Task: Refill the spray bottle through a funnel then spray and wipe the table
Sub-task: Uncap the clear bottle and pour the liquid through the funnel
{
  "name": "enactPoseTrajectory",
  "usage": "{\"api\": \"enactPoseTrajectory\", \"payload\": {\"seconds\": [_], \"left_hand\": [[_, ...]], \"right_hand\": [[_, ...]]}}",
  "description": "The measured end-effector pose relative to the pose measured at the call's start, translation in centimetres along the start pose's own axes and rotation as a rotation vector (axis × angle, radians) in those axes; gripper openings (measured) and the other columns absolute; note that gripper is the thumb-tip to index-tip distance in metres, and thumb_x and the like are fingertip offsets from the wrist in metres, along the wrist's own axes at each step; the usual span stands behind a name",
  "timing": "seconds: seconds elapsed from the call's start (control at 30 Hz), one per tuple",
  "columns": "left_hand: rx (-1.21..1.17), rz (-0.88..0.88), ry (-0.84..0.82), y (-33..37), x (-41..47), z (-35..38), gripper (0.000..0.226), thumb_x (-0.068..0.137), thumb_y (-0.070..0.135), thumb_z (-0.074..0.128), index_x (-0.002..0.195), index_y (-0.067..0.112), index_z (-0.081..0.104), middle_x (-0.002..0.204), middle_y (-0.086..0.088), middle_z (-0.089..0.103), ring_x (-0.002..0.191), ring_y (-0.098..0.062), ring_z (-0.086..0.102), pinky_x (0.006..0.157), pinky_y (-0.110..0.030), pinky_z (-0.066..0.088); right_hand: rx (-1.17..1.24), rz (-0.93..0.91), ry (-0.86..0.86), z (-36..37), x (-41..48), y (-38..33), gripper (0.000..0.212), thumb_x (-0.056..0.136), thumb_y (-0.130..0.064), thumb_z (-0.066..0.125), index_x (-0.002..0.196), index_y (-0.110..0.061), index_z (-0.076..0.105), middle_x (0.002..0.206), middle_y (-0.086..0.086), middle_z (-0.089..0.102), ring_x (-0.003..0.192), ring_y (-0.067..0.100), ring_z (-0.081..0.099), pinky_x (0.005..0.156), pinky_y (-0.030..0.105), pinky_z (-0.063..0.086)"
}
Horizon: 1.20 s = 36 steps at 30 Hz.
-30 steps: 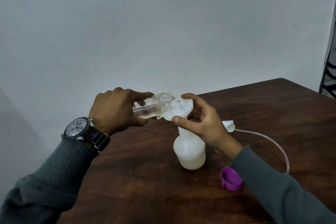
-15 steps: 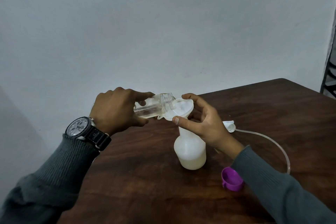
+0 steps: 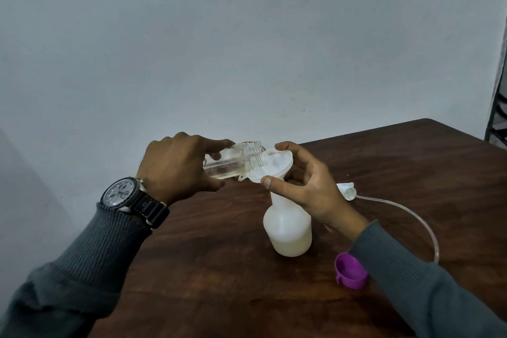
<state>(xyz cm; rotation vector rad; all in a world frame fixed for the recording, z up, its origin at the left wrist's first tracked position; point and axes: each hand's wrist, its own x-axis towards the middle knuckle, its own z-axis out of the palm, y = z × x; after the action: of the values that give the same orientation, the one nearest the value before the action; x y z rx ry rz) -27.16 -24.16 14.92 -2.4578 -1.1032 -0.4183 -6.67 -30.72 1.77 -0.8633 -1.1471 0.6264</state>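
Note:
A white translucent spray bottle [image 3: 288, 230] stands upright on the dark wooden table [image 3: 219, 269], with pale liquid in its lower part. A white funnel [image 3: 277, 166] sits in its neck. My right hand [image 3: 304, 186] pinches the funnel's rim between thumb and fingers. My left hand [image 3: 178, 170] holds a clear jar [image 3: 233, 163] tipped almost level, its threaded mouth over the funnel's rim. A little liquid lies along the jar's lower side.
The white spray head [image 3: 347, 190] with its long clear tube [image 3: 411, 214] lies on the table behind my right wrist. A purple cap [image 3: 349, 270] sits beside my right forearm. A pale wall rises close behind the table's far edge.
Both hands, the jar and the funnel hold nearly the same pose. The jar stays tipped over the funnel.

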Motion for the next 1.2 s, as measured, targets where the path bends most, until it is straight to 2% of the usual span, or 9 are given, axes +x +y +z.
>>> {"api": "enactPoseTrajectory", "payload": {"seconds": [0.13, 0.43, 0.6, 0.7, 0.87, 1.2], "left_hand": [[0.005, -0.010, -0.008, -0.05, -0.03, 0.05, 0.066, 0.072, 0.056, 0.077, 0.132, 0.062, 0.051, 0.106, 0.029, 0.069, 0.099, -0.012, 0.068, 0.070, -0.028, 0.050], [0.009, -0.014, -0.008, 0.03, -0.08, 0.00, 0.066, 0.072, 0.056, 0.076, 0.132, 0.062, 0.051, 0.105, 0.029, 0.069, 0.098, -0.010, 0.068, 0.069, -0.029, 0.052], [0.019, -0.009, -0.003, 0.08, -0.03, -0.10, 0.067, 0.073, 0.055, 0.077, 0.134, 0.062, 0.050, 0.105, 0.028, 0.069, 0.096, -0.010, 0.068, 0.064, -0.025, 0.045], [0.018, -0.012, -0.007, 0.07, -0.01, -0.06, 0.068, 0.072, 0.056, 0.077, 0.134, 0.062, 0.050, 0.105, 0.029, 0.069, 0.097, -0.010, 0.068, 0.065, -0.026, 0.047], [0.021, -0.013, -0.005, 0.00, 0.00, 0.02, 0.067, 0.071, 0.057, 0.075, 0.133, 0.062, 0.050, 0.105, 0.030, 0.069, 0.098, -0.010, 0.068, 0.069, -0.029, 0.052], [0.037, -0.009, 0.001, 0.04, 0.00, -0.05, 0.066, 0.073, 0.057, 0.075, 0.134, 0.062, 0.050, 0.106, 0.028, 0.069, 0.098, -0.012, 0.068, 0.069, -0.028, 0.050]], "right_hand": [[0.004, 0.008, -0.001, -0.04, 0.00, 0.09, 0.058, 0.072, -0.020, 0.091, 0.122, -0.030, 0.063, 0.113, -0.005, 0.074, 0.096, 0.018, 0.070, 0.087, 0.037, 0.058], [0.007, 0.011, -0.005, -0.07, -0.06, 0.02, 0.058, 0.075, -0.014, 0.091, 0.124, -0.027, 0.062, 0.115, 0.000, 0.074, 0.098, 0.019, 0.071, 0.089, 0.038, 0.058], [0.012, 0.012, 0.000, 0.02, -0.01, -0.02, 0.059, 0.072, -0.020, 0.091, 0.123, -0.030, 0.062, 0.115, 0.001, 0.075, 0.099, 0.019, 0.071, 0.087, 0.034, 0.059], [0.006, 0.011, 0.000, 0.01, -0.01, -0.02, 0.059, 0.072, -0.020, 0.091, 0.122, -0.031, 0.062, 0.115, 0.000, 0.075, 0.099, 0.020, 0.071, 0.086, 0.032, 0.059], [0.012, 0.012, -0.003, -0.02, -0.10, -0.20, 0.057, 0.077, -0.010, 0.090, 0.124, -0.026, 0.061, 0.115, 0.002, 0.074, 0.098, 0.017, 0.071, 0.085, 0.029, 0.058], [0.013, 0.002, 0.000, -0.06, -0.09, -0.02, 0.058, 0.077, -0.010, 0.090, 0.125, -0.025, 0.061, 0.116, 0.004, 0.074, 0.099, 0.020, 0.071, 0.088, 0.034, 0.059]]}}
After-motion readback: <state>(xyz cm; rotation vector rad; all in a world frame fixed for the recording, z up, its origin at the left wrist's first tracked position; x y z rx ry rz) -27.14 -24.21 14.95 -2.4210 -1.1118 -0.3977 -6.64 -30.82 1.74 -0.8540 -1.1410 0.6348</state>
